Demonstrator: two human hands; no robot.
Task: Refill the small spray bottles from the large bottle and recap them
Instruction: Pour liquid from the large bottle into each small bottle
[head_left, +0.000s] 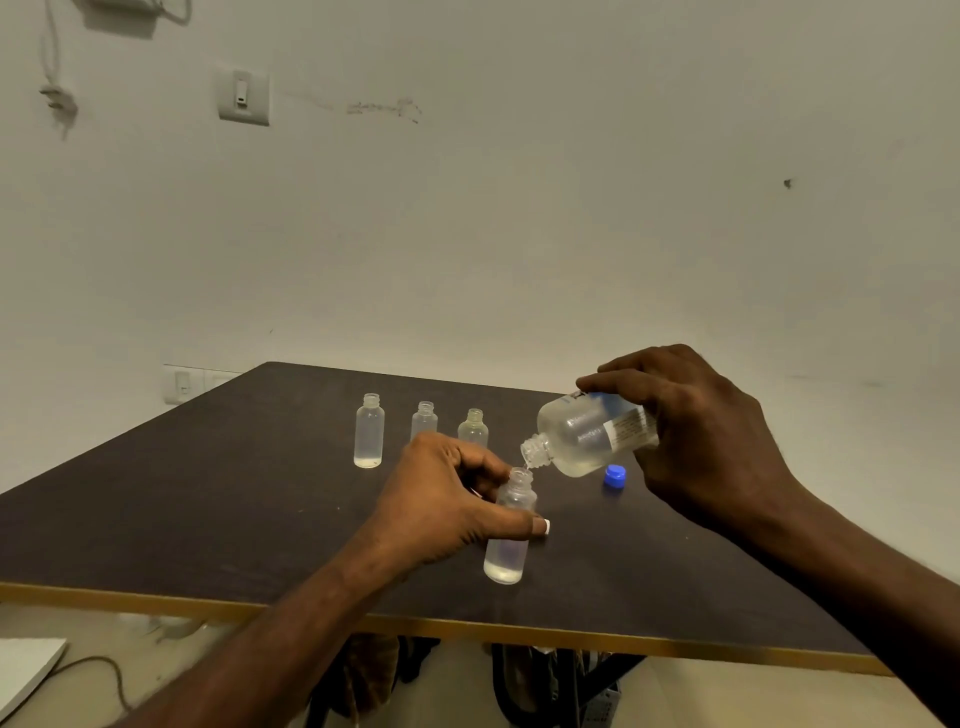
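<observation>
At frame centre, the left hand (447, 499) fingers clamp a small frosted plastic bottle (509, 535), barely filled, while the right hand (696, 431) grips the tilted large clear bottle (587, 436); three uncapped small bottles (423, 423) wait nearly empty.

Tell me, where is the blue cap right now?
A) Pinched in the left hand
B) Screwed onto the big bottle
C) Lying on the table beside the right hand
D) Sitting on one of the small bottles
C: the blue cap lies on the table, just below the tilted big bottle that the right hand holds with its neck open.
</observation>
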